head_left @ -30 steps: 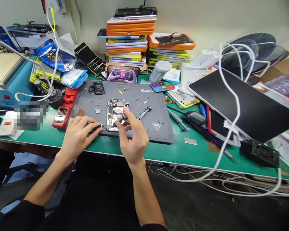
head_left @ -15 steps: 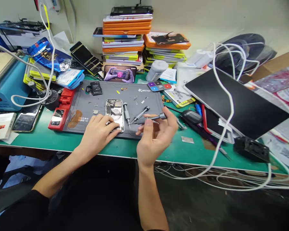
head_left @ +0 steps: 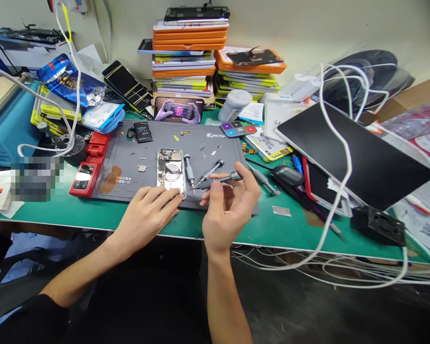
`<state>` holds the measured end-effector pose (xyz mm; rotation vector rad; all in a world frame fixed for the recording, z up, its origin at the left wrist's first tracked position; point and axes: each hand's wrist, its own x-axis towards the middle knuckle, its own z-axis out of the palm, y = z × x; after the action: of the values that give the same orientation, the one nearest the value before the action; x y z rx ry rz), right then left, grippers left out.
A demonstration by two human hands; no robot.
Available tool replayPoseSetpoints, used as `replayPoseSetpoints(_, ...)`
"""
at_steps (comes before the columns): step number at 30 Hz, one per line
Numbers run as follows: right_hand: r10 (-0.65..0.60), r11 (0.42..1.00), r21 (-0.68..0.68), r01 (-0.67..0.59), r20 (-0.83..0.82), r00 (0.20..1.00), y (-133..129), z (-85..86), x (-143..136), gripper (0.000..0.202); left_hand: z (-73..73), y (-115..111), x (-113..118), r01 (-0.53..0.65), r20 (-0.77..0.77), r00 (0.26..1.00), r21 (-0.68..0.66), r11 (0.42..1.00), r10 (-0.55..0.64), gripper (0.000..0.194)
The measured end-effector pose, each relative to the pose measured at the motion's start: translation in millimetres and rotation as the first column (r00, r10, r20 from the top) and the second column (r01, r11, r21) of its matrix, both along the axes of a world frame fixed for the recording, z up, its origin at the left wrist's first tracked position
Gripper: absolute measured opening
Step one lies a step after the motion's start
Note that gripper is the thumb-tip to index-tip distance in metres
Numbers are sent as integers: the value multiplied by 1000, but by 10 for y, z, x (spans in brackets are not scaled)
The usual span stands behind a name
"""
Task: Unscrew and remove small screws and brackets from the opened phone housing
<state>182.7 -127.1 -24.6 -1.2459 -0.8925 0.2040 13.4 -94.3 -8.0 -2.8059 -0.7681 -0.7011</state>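
Note:
An opened phone [head_left: 172, 174] lies on the grey work mat [head_left: 157, 138], its inner parts showing. My left hand [head_left: 152, 210] lies over the phone's lower end, fingers stretched out and touching it near the bottom edge. Between the thumb and fingers of my right hand [head_left: 229, 205] is a grey screwdriver [head_left: 224, 178], its tip pointing left toward the phone. Two more screwdrivers rest beside the phone: one upright in view [head_left: 189, 171] and one slanted [head_left: 210, 173]. A removed battery [head_left: 143, 132] and a small metal part [head_left: 142, 168] lie on the mat.
A red phone holder [head_left: 88, 172] borders the mat on the left. Behind stand a propped phone with a lit screen [head_left: 179, 111], stacked boxes [head_left: 189, 40] and a white bottle [head_left: 234, 106]. To the right lie another screwdriver [head_left: 263, 179], a black panel [head_left: 354, 153] and white cables [head_left: 344, 138].
My left hand has drawn back from the middle of the phone to its lower end. My right hand, still holding the screwdriver, has shifted slightly left. The view has moved a little.

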Motion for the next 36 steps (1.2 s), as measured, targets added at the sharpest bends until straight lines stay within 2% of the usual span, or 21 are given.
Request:
replayPoseSetpoints(5, -10, 1000, 1, 10, 5, 1000, -2, 15, -8, 39, -45, -3, -12, -3, 47, 999, -41, 999, 5, 23)
replayPoseSetpoints(9, -11, 1000, 1, 11, 10, 1000, -1, 11, -7, 39, -28, -15, 0, -5, 38, 999, -62, 998, 7, 23)
replayPoseSetpoints(14, -14, 1000, -3, 14, 19, 1000, 0, -11, -4, 41, -3, -158, 63, -87, -16, 996, -46, 995, 86, 31)
replayPoseSetpoints(18, -8, 1000, 11, 8, 24, 1000, 7, -11, -8, 41, -62, -240, 98, -132, 10, 991, -50, 990, 133, 33)
replayPoseSetpoints(24, 5, 996, 88, -7, 27, 1000, 21, 4, -28, 48, -158, -248, 43, -132, 43, 990, -82, 988, 136, 38)
replayPoseSetpoints(28, 2, 999, 49, -3, 24, 1000, 18, 5, -46, 48, -188, -259, 35, -138, 50, 988, -97, 986, 143, 44)
replayPoseSetpoints(36, -3, 999, 38, 1, 37, 999, 14, 3, -54, 43, -193, -261, 69, -150, 90, 983, -111, 982, 160, 35)
